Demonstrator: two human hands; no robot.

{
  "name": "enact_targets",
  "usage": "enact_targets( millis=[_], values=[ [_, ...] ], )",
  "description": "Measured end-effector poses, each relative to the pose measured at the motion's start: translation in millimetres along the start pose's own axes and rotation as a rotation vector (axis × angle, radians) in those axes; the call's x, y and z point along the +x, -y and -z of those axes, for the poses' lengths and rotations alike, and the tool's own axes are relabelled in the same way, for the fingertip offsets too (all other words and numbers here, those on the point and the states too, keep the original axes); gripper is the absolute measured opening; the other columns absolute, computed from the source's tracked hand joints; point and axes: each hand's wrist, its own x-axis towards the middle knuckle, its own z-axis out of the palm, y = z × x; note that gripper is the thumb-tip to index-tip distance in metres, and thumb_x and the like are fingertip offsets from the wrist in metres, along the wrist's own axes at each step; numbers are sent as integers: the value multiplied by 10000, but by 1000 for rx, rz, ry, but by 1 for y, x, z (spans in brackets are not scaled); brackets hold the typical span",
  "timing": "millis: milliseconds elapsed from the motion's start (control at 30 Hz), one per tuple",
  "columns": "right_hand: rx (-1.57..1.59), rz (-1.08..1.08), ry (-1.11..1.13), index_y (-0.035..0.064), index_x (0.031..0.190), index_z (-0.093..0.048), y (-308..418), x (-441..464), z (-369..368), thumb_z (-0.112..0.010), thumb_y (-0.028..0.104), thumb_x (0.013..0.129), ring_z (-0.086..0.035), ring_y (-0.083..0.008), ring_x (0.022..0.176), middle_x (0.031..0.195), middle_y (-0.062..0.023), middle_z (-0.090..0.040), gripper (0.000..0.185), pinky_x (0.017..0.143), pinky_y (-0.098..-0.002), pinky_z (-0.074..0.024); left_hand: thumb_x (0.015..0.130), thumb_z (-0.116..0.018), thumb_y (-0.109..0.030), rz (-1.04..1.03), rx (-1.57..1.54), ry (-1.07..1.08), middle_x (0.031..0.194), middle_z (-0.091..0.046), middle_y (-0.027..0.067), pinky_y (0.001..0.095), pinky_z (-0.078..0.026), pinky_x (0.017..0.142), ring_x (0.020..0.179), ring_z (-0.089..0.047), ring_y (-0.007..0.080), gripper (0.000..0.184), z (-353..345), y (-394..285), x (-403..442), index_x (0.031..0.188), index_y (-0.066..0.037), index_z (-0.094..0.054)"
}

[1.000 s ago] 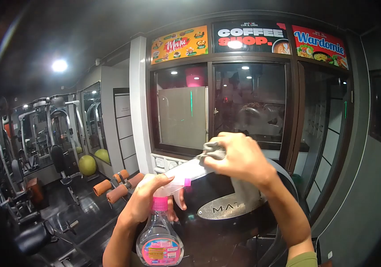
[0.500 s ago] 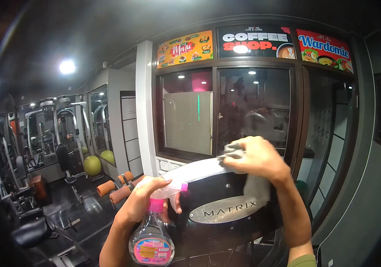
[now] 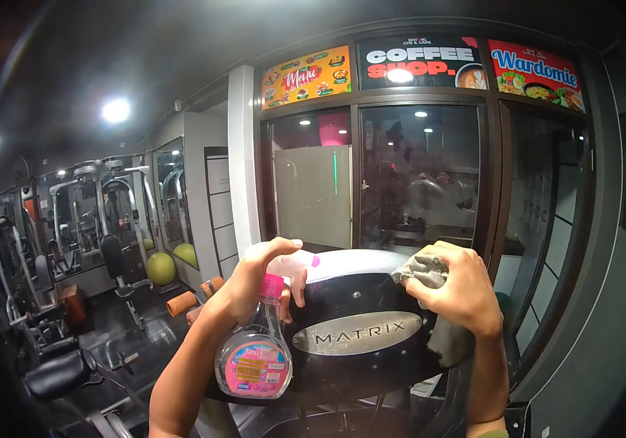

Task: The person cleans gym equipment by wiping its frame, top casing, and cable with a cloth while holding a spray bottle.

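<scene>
My left hand (image 3: 258,281) is wrapped round the neck and trigger of a clear spray bottle (image 3: 256,365) with a pink collar and pink label. The bottle's pink nozzle points right, over the machine's light top edge. A grey cloth (image 3: 448,339) is bunched in my right hand (image 3: 459,285), its loose end hanging down the right side. That hand presses the cloth at the right end of the pale curved rim (image 3: 357,264). Below the rim, the black machine panel carries an oval silver MATRIX plate (image 3: 358,333).
Windows with a sliding frame (image 3: 419,175) stand behind the machine, under a coffee shop sign (image 3: 422,64). On the left are gym machines, a black padded bench (image 3: 57,374), orange foam rollers (image 3: 181,304) and a green exercise ball (image 3: 160,269).
My right hand has slid the cloth right and downward along the rim. The MATRIX plate is now fully uncovered. My left hand and the bottle appear higher in the view.
</scene>
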Motion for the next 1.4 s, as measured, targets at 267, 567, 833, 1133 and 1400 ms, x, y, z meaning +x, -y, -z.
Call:
enact_targets(
  millis=[267, 567, 833, 1133, 1400],
  values=[
    [-57, 61, 20, 64, 933, -745, -1, 2, -13, -745, 319, 781, -701, -338, 850, 902, -107, -693, 297, 783, -431, -544, 910, -560, -470, -5, 17, -41, 653, -629, 176, 374, -531, 433, 452, -580, 241, 532, -8, 1, 2, 871, 54, -642],
    [-123, 20, 60, 106, 981, -785, 3, 37, -25, -731, 356, 750, -728, -345, 864, 905, -141, -750, 344, 819, -429, -569, 947, -501, -461, -4, 21, -47, 699, -670, 201, 368, -536, 466, 462, -602, 263, 523, -9, 5, -3, 878, 38, -638],
    [-92, 166, 40, 100, 1032, -765, 13, 64, -66, -714, 393, 751, -723, -348, 869, 916, -153, -748, 409, 809, -416, -566, 977, -465, -472, -29, 72, -47, 734, -685, 225, 364, -545, 479, 462, -610, 267, 544, -10, 12, -6, 879, 36, -633],
    [-100, 25, 34, 128, 1005, -789, -1, 48, -39, -735, 345, 776, -736, -331, 889, 970, -124, -758, 320, 803, -419, -585, 984, -453, -456, -35, 81, -14, 718, -677, 241, 362, -544, 489, 444, -609, 272, 545, -6, 18, -10, 893, 53, -628],
    [-71, 151, 60, 108, 984, -757, 2, 26, -31, -746, 337, 769, -712, -324, 835, 913, -87, -709, 314, 760, -420, -566, 976, -447, -444, -61, 79, 9, 710, -675, 248, 362, -540, 478, 444, -612, 278, 547, -3, 21, -17, 877, 61, -634]
  ],
)
